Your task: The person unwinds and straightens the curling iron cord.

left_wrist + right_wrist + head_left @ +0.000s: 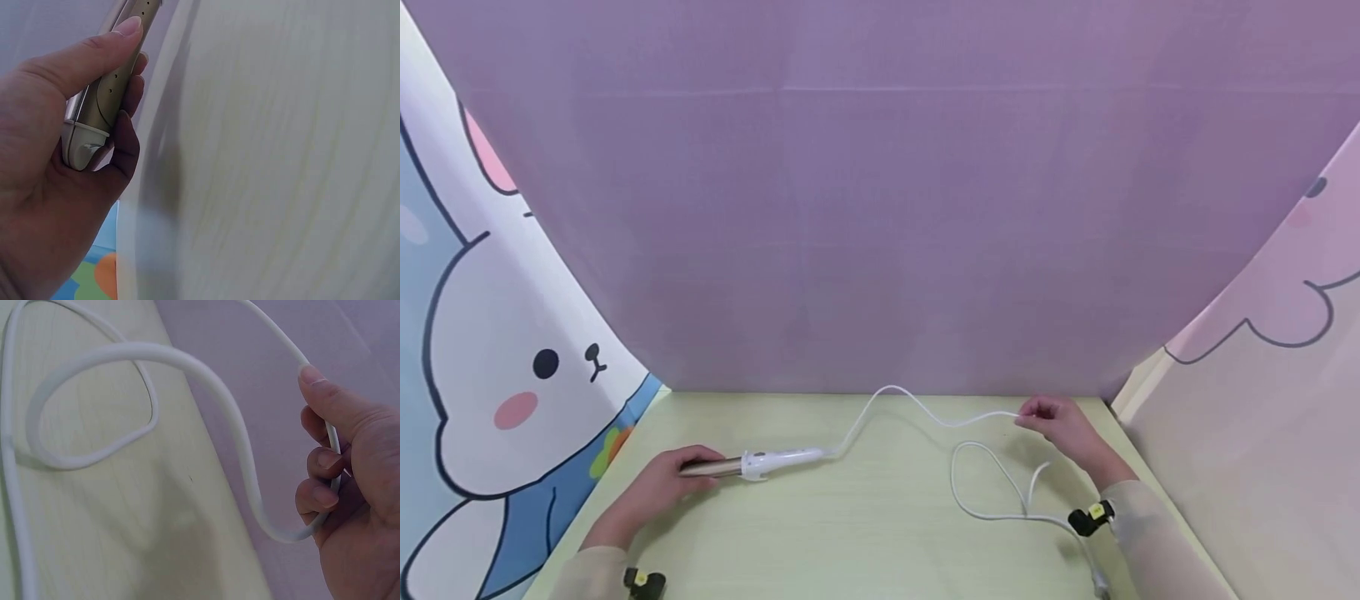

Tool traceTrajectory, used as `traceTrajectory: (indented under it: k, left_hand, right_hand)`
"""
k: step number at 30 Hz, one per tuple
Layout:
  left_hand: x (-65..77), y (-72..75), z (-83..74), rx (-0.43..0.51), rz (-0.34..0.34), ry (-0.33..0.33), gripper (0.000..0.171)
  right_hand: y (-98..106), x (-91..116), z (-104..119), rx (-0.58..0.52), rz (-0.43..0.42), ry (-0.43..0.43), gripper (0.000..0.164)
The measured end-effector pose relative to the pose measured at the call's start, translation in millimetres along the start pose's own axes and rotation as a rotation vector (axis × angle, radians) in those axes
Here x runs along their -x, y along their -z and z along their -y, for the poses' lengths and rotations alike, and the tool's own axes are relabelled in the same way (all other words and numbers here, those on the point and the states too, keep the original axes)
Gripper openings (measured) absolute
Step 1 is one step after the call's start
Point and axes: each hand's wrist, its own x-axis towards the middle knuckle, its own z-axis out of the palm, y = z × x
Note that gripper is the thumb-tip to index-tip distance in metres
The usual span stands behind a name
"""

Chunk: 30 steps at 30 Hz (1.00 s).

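Note:
My left hand grips the gold barrel of a hair iron at the left of the table. Its white handle points right. In the left wrist view the thumb presses on the barrel, which has small holes, and the fingers curl beneath its white end cap. A white cord leaves the handle, arches up and runs to my right hand. There the thumb and fingers hold it, with the cord passing through the curled fingers and looping down in the right wrist view.
More cord lies in a loop on the pale wooden table, leading to a plug at the near right edge. A purple backdrop rises behind the table. Cartoon-printed panels stand at both sides.

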Motion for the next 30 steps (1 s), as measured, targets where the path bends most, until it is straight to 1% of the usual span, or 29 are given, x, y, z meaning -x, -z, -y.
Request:
traceTrajectory:
  k: [5, 8, 10, 18, 23, 26, 30]
  left_hand:
    - [1.7, 2.4, 1.8, 0.011, -0.004, 0.010, 0.031]
    - [1.3, 2.1, 3.0, 0.013, -0.005, 0.008, 0.031]
    - [0.2, 1.8, 4.2, 0.014, -0.008, 0.004, 0.032]
    - [-4.7, 3.9, 10.5, -0.001, -0.014, -0.008, 0.033]
    - [-7.3, 3.8, 12.2, -0.020, -0.018, 0.007, 0.032]
    - [-7.5, 3.7, 12.4, -0.034, -0.024, 0.005, 0.033]
    - [-6.4, 2.2, 12.9, -0.035, -0.046, -0.001, 0.033]
  right_hand:
    - [3, 5, 5, 0.013, -0.007, -0.033, 0.014]
    - [5, 10, 11, 0.010, -0.002, -0.047, 0.014]
    - [7, 12, 11, 0.012, -0.007, -0.054, 0.014]
    - [16, 13, -21, 0.017, -0.024, -0.092, 0.022]
    - [20, 16, -32, 0.004, -0.014, -0.120, 0.025]
    - [20, 18, -39, -0.015, -0.018, -0.155, 0.024]
    - [17, 18, -48, -0.031, -0.020, -0.160, 0.023]
